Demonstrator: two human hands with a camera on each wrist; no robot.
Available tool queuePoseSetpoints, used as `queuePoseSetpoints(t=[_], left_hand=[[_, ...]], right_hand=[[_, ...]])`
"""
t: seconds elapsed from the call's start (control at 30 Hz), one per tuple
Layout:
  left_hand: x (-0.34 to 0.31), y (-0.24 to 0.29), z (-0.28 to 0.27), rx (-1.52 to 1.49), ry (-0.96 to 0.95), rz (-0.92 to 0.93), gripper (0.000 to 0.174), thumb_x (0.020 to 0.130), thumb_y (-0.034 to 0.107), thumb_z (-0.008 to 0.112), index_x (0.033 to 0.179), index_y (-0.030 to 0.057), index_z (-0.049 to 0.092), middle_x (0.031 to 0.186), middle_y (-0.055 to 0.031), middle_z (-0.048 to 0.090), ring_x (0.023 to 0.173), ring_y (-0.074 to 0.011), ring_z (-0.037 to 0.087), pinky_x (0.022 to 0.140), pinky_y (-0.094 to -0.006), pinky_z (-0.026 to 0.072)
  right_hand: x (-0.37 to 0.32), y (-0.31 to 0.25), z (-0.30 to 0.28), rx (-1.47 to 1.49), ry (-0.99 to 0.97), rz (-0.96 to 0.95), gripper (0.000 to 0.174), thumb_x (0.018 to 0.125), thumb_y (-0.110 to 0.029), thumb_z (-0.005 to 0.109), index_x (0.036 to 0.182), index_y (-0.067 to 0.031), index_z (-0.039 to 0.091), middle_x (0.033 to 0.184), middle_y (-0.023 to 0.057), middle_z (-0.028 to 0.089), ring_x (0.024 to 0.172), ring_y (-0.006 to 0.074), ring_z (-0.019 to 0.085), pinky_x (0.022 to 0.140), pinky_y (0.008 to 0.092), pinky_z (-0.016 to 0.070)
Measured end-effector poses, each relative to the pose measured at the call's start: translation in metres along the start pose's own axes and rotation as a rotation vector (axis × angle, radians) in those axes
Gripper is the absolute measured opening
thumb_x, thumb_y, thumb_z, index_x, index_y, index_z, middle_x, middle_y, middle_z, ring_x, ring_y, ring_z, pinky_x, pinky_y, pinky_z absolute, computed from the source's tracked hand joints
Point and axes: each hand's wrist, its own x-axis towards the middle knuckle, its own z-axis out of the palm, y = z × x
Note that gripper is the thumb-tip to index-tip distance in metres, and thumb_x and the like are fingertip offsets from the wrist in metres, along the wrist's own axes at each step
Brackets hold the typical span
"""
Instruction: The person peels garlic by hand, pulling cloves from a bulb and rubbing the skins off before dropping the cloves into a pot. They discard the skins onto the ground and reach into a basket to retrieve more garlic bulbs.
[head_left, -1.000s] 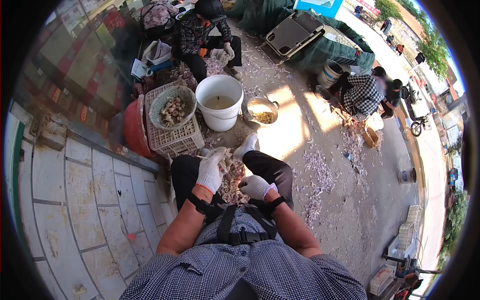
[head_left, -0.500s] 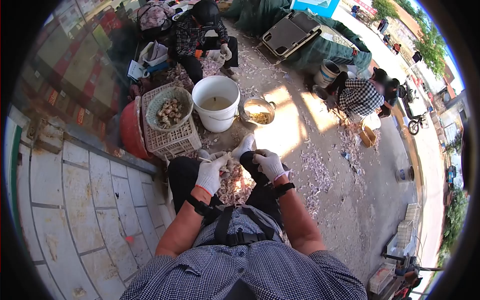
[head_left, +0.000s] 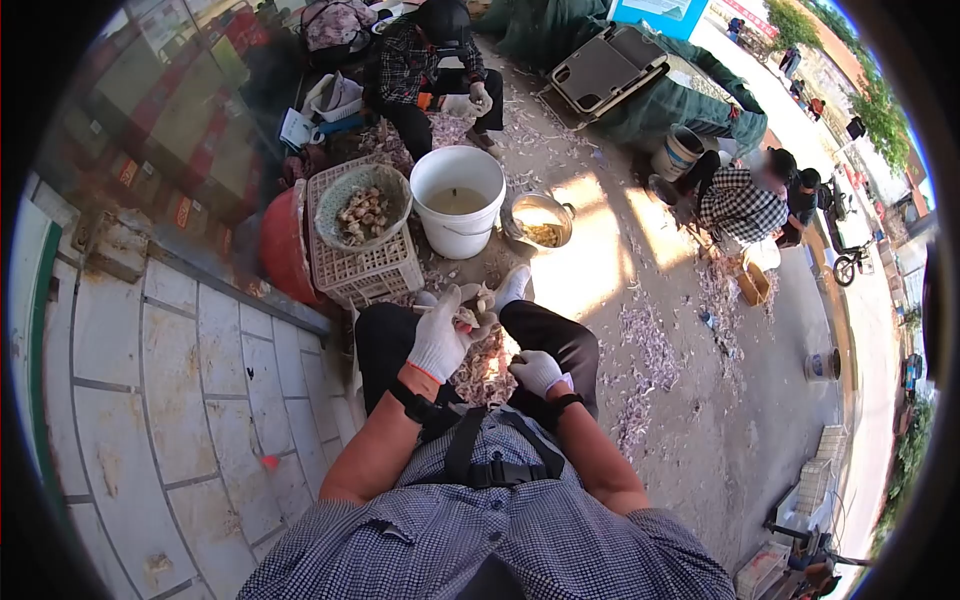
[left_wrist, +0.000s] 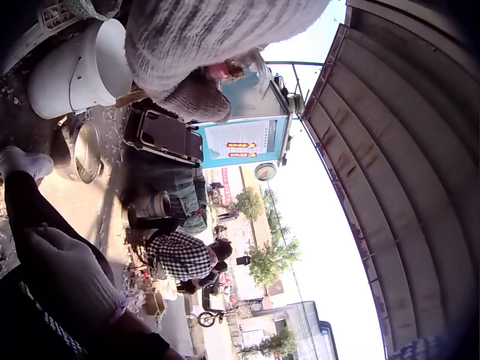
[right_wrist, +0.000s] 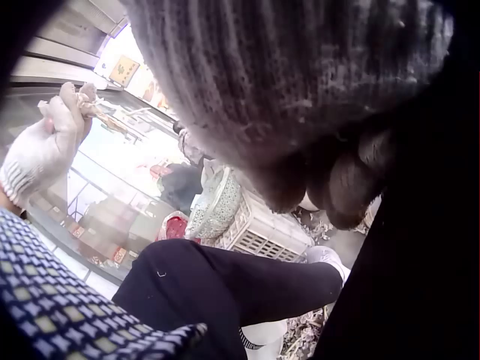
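Observation:
My left hand (head_left: 440, 332), in a white knit glove, is raised over the left thigh and grips a garlic bulb (head_left: 466, 317) with papery skin (right_wrist: 96, 110) trailing from it. Lower and to the right, my gloved right hand (head_left: 538, 371) is at the right thigh, apart from the bulb. Its fingers (right_wrist: 346, 191) are curled in the right wrist view, and I cannot tell whether something is inside them. Garlic peelings (head_left: 487, 372) lie heaped on the ground between my legs.
Ahead stand a white bucket (head_left: 458, 238), a metal pot (head_left: 515, 236) with pale yellow pieces, and a bowl (head_left: 326, 205) of garlic on an upturned crate (head_left: 365, 275). A red tub (head_left: 283, 245) is beside it. One person (head_left: 425, 75) sits opposite, others (head_left: 742, 205) at right.
The left hand has risen forward with the bulb and turned. The right hand first swung out to the right knee, then came back lower along the thigh. The head view has shifted slightly.

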Motion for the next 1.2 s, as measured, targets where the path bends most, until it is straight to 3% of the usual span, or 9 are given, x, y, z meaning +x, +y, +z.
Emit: queuePoseSetpoints(t=[0.03, 0.13, 0.23, 0.33, 0.57, 0.73, 0.77, 0.9, 1.2], left_hand=[[0.0, 0.001, 0.004, 0.008, -0.002, 0.007, 0.038, 0.109, 0.039, 0.048, 0.122, 0.0095, 0.067, 0.113, -0.0101, 0.074, 0.087, -0.0276, 0.072, 0.076, -0.0412, 0.0558], [0.002, 0.001, 0.004, 0.066, -0.036, 0.008, 0.04, 0.11, 0.04, 0.045, 0.124, 0.01, 0.067, 0.116, -0.0091, 0.073, 0.089, -0.0274, 0.073, 0.076, -0.041, 0.0558], [0.002, 0.0, 0.01, 0.03, -0.02, 0.025, 0.039, 0.11, 0.038, 0.051, 0.119, 0.0053, 0.07, 0.1, -0.009, 0.074, 0.081, -0.0277, 0.075, 0.07, -0.0419, 0.0605], [0.002, -0.002, 0.009, 0.176, -0.023, 0.012, 0.041, 0.11, 0.042, 0.044, 0.126, 0.0112, 0.067, 0.114, -0.0078, 0.074, 0.085, -0.0252, 0.073, 0.073, -0.0398, 0.0554], [-0.002, -0.002, 0.018, 0.251, -0.048, 0.044, 0.041, 0.11, 0.039, 0.046, 0.126, 0.008, 0.068, 0.109, -0.0064, 0.076, 0.073, -0.0166, 0.071, 0.064, -0.0315, 0.0544], [-0.007, -0.003, 0.035, 0.405, -0.039, 0.165, 0.022, 0.106, 0.019, 0.057, 0.115, 0.0046, 0.072, 0.09, -0.0007, 0.072, 0.06, -0.0064, 0.063, 0.053, -0.0214, 0.0506], [0.002, -0.012, 0.025, 0.422, -0.021, 0.17, 0.024, 0.101, 0.011, 0.06, 0.12, 0.0016, 0.071, 0.099, -0.0058, 0.076, 0.065, -0.0077, 0.066, 0.056, -0.0217, 0.0509], [-0.003, -0.013, 0.036, 0.531, 0.048, 0.121, 0.019, 0.098, 0.008, 0.062, 0.114, 0.006, 0.072, 0.077, -0.0013, 0.066, 0.046, -0.0053, 0.05, 0.037, -0.024, 0.0377], [0.011, -0.027, 0.009, 0.674, 0.014, 0.255, 0.015, 0.098, 0.008, 0.062, 0.104, 0.0046, 0.076, 0.081, -0.0026, 0.07, 0.046, -0.0064, 0.051, 0.04, -0.0233, 0.0393]], right_hand=[[0.0, 0.003, -0.001, 0.0, 0.004, 0.0, 0.038, 0.088, -0.036, 0.065, 0.095, 0.0, 0.075, 0.093, 0.0231, 0.074, 0.089, 0.0392, 0.072, 0.083, 0.0451, 0.0566], [0.0, 0.004, -0.011, 0.527, 0.024, 0.095, 0.021, 0.087, -0.02, 0.07, 0.088, 0.0013, 0.073, 0.077, 0.0083, 0.072, 0.068, 0.0136, 0.067, 0.065, 0.0287, 0.0537], [-0.003, -0.033, -0.049, 0.738, 0.107, 0.14, 0.02, 0.09, -0.021, 0.068, 0.093, -0.0019, 0.073, 0.077, 0.0035, 0.071, 0.065, 0.0113, 0.063, 0.061, 0.0256, 0.0502], [-0.01, -0.09, -0.092, 0.898, 0.116, 0.079, 0.019, 0.095, -0.022, 0.067, 0.098, -0.004, 0.073, 0.077, -0.0006, 0.068, 0.062, 0.0078, 0.06, 0.057, 0.0233, 0.0464], [-0.008, -0.133, -0.08, 1.119, -0.014, 0.014, 0.023, 0.102, -0.028, 0.066, 0.098, -0.0056, 0.07, 0.078, -0.0015, 0.066, 0.059, 0.0064, 0.056, 0.053, 0.022, 0.041], [-0.011, -0.138, -0.075, 1.235, 0.022, 0.085, 0.02, 0.103, -0.025, 0.065, 0.093, -0.0081, 0.068, 0.074, -0.0033, 0.064, 0.056, 0.0052, 0.049, 0.051, 0.0209, 0.0345], [-0.012, -0.134, -0.075, 1.215, 0.019, 0.085, 0.019, 0.103, -0.024, 0.064, 0.094, -0.0078, 0.069, 0.074, -0.0029, 0.064, 0.056, 0.0053, 0.05, 0.052, 0.0206, 0.0354], [-0.011, -0.12, -0.069, 1.286, 0.021, 0.09, 0.016, 0.1, -0.02, 0.069, 0.103, -0.0046, 0.073, 0.084, -0.0008, 0.071, 0.063, 0.0059, 0.061, 0.055, 0.0202, 0.0461], [-0.01, -0.119, -0.068, 1.249, 0.085, 0.094, 0.019, 0.1, -0.02, 0.069, 0.111, -0.0036, 0.071, 0.09, 0.0018, 0.073, 0.067, 0.0053, 0.063, 0.058, 0.0188, 0.0471]])
